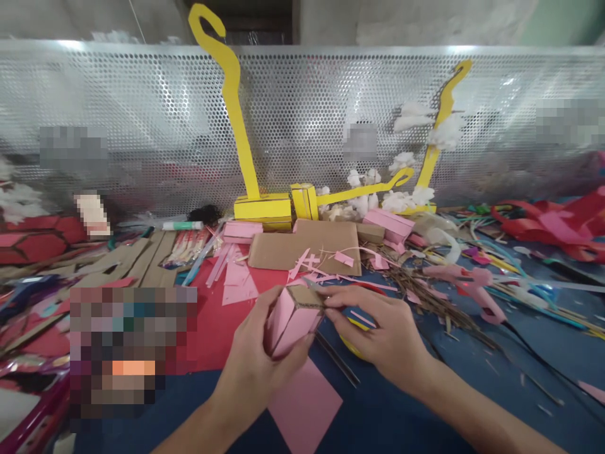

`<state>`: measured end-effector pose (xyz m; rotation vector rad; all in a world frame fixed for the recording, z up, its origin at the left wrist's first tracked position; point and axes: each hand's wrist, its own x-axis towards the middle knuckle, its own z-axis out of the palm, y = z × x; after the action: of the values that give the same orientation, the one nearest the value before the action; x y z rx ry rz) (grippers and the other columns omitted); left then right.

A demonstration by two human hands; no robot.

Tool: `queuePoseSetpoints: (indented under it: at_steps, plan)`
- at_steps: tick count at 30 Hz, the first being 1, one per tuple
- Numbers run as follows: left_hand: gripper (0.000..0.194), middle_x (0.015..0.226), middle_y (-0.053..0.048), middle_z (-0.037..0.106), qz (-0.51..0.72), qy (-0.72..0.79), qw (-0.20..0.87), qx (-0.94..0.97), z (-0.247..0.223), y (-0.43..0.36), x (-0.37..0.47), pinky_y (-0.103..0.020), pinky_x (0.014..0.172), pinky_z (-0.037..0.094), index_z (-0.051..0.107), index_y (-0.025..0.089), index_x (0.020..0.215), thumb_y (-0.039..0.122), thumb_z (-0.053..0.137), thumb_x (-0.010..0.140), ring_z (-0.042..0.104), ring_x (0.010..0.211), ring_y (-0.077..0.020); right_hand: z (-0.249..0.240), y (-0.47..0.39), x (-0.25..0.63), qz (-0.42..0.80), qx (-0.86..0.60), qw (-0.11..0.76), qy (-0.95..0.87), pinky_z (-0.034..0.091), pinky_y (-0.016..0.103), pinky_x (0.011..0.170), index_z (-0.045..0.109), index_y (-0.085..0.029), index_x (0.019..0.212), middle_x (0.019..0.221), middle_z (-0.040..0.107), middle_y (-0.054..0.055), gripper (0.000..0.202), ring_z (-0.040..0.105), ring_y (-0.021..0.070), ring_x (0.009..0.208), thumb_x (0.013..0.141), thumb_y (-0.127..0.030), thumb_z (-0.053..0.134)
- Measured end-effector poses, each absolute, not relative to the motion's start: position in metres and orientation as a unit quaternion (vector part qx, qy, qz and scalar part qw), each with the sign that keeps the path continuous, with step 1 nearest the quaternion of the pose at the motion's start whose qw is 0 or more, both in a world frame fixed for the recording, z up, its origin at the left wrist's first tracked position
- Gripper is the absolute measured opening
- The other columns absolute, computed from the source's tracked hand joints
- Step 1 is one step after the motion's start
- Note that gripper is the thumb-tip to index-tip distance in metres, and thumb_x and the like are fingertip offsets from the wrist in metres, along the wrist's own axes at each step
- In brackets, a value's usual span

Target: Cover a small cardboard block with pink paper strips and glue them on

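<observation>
My left hand (pixel 258 343) is wrapped round a small box (pixel 293 321) of cardboard faced with pink paper, its bare brown end turned up and dark lines along its edges. My right hand (pixel 380 321) is closed in a pinch at the box's upper right edge. A thin greyish sliver (pixel 314 287) shows at those fingertips, too small to name. Under the hands a pink paper sheet (pixel 307 407) lies on the dark blue table. Beside the box, partly behind my right hand, are a dark narrow strip (pixel 336 359) and a yellow curved thing (pixel 354 340).
A pink glue gun (pixel 472 287) with a black cord lies at right, near brown twigs (pixel 425 296). Behind stand yellow hook-topped pieces (pixel 239 139) and a perforated metal panel (pixel 307 94). A cardboard piece (pixel 321 243), pink scraps (pixel 239 284) and red sheet (pixel 208 340) lie nearer.
</observation>
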<state>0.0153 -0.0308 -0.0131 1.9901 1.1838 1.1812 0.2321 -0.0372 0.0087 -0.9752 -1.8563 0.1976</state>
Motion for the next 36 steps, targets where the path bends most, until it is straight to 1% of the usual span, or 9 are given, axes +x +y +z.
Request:
queuePoseSetpoints:
  at_steps: [6, 9, 12, 16, 21, 25, 29, 33, 36]
  plan:
    - [0.056, 0.12, -0.01, 0.071, 0.45, 0.455, 0.152, 0.753, -0.018, -0.029, 0.014, -0.038, 0.089, 0.059, 0.048, 0.025, 0.134, 0.034, 0.072, 0.085, 0.072, 0.105, -0.0267, 0.008, -0.04, 0.229, 0.011, -0.385, 0.491, -0.782, 0.063, 0.027, 0.085, 0.07, -0.025, 0.1, 0.103, 0.08, 0.004, 0.019, 0.078, 0.0192, 0.092, 0.093, -0.009, 0.062]
    - [0.057, 0.115, -0.009, 0.072, 0.446, 0.453, 0.095, 0.766, -0.021, -0.029, 0.013, -0.037, 0.086, 0.06, 0.046, 0.025, 0.135, 0.034, 0.072, 0.086, 0.073, 0.1, -0.0261, 0.005, -0.04, 0.229, 0.001, -0.396, 0.478, -0.784, 0.063, 0.027, 0.083, 0.068, -0.025, 0.101, 0.103, 0.079, 0.004, 0.018, 0.078, 0.0189, 0.091, 0.095, -0.01, 0.06]
    - [0.058, 0.113, -0.01, 0.072, 0.441, 0.452, 0.066, 0.773, -0.022, -0.028, 0.012, -0.037, 0.086, 0.06, 0.044, 0.024, 0.136, 0.033, 0.072, 0.086, 0.073, 0.098, -0.026, 0.003, -0.039, 0.229, 0.003, -0.403, 0.468, -0.786, 0.062, 0.027, 0.084, 0.066, -0.026, 0.101, 0.103, 0.078, 0.004, 0.016, 0.077, 0.0188, 0.093, 0.097, -0.012, 0.059]
    - [0.059, 0.114, -0.01, 0.072, 0.436, 0.452, 0.059, 0.775, -0.023, -0.028, 0.012, -0.037, 0.087, 0.06, 0.043, 0.025, 0.137, 0.034, 0.072, 0.086, 0.073, 0.101, -0.0257, 0.001, -0.037, 0.227, 0.003, -0.413, 0.461, -0.786, 0.06, 0.028, 0.088, 0.063, -0.026, 0.102, 0.108, 0.076, 0.005, 0.015, 0.075, 0.0196, 0.098, 0.099, -0.014, 0.056]
    - [0.058, 0.114, -0.01, 0.072, 0.432, 0.472, 0.058, 0.766, -0.02, -0.029, 0.014, -0.038, 0.088, 0.059, 0.045, 0.023, 0.135, 0.033, 0.073, 0.085, 0.073, 0.102, -0.0265, -0.001, -0.037, 0.225, 0.022, -0.431, 0.447, -0.783, 0.058, 0.025, 0.084, 0.059, -0.025, 0.101, 0.105, 0.076, 0.004, 0.013, 0.075, 0.0177, 0.094, 0.101, -0.014, 0.052]
    - [0.056, 0.111, -0.008, 0.074, 0.438, 0.475, 0.058, 0.762, -0.018, -0.03, 0.016, -0.037, 0.086, 0.06, 0.047, 0.024, 0.133, 0.032, 0.073, 0.084, 0.074, 0.099, -0.0258, -0.003, -0.037, 0.223, 0.032, -0.432, 0.453, -0.779, 0.055, 0.024, 0.084, 0.058, -0.025, 0.101, 0.107, 0.075, 0.003, 0.012, 0.074, 0.0162, 0.092, 0.102, -0.015, 0.051]
    - [0.055, 0.107, -0.007, 0.074, 0.439, 0.479, 0.053, 0.759, -0.018, -0.03, 0.017, -0.036, 0.083, 0.06, 0.048, 0.025, 0.132, 0.031, 0.073, 0.083, 0.074, 0.096, -0.0254, -0.007, -0.036, 0.222, 0.053, -0.446, 0.453, -0.77, 0.054, 0.025, 0.079, 0.057, -0.025, 0.102, 0.107, 0.075, 0.002, 0.01, 0.072, 0.0158, 0.085, 0.102, -0.017, 0.051]
    - [0.055, 0.108, -0.007, 0.074, 0.445, 0.474, 0.051, 0.758, -0.019, -0.029, 0.017, -0.035, 0.082, 0.06, 0.048, 0.025, 0.132, 0.032, 0.073, 0.083, 0.074, 0.095, -0.0251, -0.01, -0.035, 0.221, 0.084, -0.456, 0.453, -0.762, 0.052, 0.025, 0.078, 0.055, -0.026, 0.103, 0.112, 0.074, 0.003, 0.01, 0.071, 0.0163, 0.088, 0.102, -0.017, 0.05]
    - [0.056, 0.109, -0.007, 0.074, 0.444, 0.477, 0.055, 0.756, -0.02, -0.028, 0.016, -0.035, 0.083, 0.06, 0.049, 0.025, 0.132, 0.033, 0.073, 0.082, 0.074, 0.096, -0.0253, -0.011, -0.035, 0.22, 0.112, -0.458, 0.455, -0.755, 0.051, 0.025, 0.078, 0.054, -0.026, 0.102, 0.104, 0.073, 0.002, 0.01, 0.071, 0.0172, 0.09, 0.101, -0.017, 0.049]
